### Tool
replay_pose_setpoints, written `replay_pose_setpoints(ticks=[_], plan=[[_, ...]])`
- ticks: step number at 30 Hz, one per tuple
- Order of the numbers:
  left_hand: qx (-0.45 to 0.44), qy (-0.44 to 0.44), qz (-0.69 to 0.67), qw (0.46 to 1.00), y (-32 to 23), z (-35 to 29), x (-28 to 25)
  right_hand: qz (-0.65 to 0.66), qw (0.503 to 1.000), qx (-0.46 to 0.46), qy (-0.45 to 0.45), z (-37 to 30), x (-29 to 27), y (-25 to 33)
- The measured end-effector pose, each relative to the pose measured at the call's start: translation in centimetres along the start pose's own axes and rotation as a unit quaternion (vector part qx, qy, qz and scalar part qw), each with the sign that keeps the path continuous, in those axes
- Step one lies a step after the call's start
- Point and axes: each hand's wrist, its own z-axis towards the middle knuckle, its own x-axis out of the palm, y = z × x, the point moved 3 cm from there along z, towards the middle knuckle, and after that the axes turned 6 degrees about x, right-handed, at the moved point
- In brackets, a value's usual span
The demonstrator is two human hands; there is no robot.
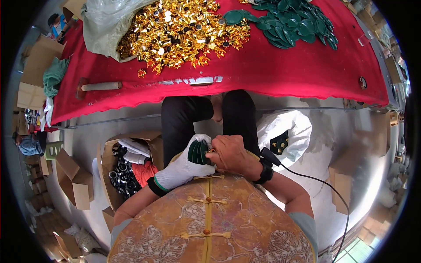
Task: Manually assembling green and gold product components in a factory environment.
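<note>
My left hand point(182, 167), in a white knit glove, is closed around several dark green plastic pieces point(199, 152) in front of my belly. My bare right hand point(231, 152) meets it from the right, its fingers pinched at the edge of the green pieces. A small gold piece point(211, 151) shows at those fingertips; most of it is hidden. On the red-covered table point(263, 79) ahead lie a heap of shiny gold pieces point(184, 35) and, right of it, a pile of flat green oval pieces point(294, 24).
A clear plastic bag point(105, 26) lies beside the gold heap. A wooden-handled hammer point(101, 86) rests near the table's left front edge. By my right leg stands a white sack point(298, 131) with green-and-gold pieces inside. At left, a carton point(107, 175) holds black rings and gloves. A black cable point(324, 182) runs at right.
</note>
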Motion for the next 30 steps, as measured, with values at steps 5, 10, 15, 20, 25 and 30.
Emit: replay_pose_setpoints(ticks=[5, 10, 15, 20, 25, 30], plan=[[0.105, -0.005, 0.14, 0.985, 0.9, 0.4, 0.1, 0.155, 0.981, 0.118, -0.018, -0.3, 1.3, -0.1], [0.257, -0.038, 0.388, 0.884, 0.2, 1.4, -0.1, 0.209, 0.954, 0.216, 0.008, -0.6, 3.3, -1.8], [0.322, 0.005, 0.525, 0.788, 1.3, 2.8, -1.3, 0.332, 0.841, 0.421, 0.064, -1.6, 5.8, -4.4], [0.234, -0.033, 0.365, 0.9, 2.7, 2.3, -2.3, 0.329, 0.815, 0.436, 0.195, -0.9, 5.0, -5.0], [0.07, 0.005, 0.118, 0.991, 2.1, 1.3, -1.7, 0.074, 0.991, 0.11, 0.012, -0.4, 1.7, -1.9], [0.087, 0.003, 0.21, 0.974, 1.9, 1.0, -1.4, 0.14, 0.986, 0.077, -0.048, -0.8, 2.8, -2.1]])
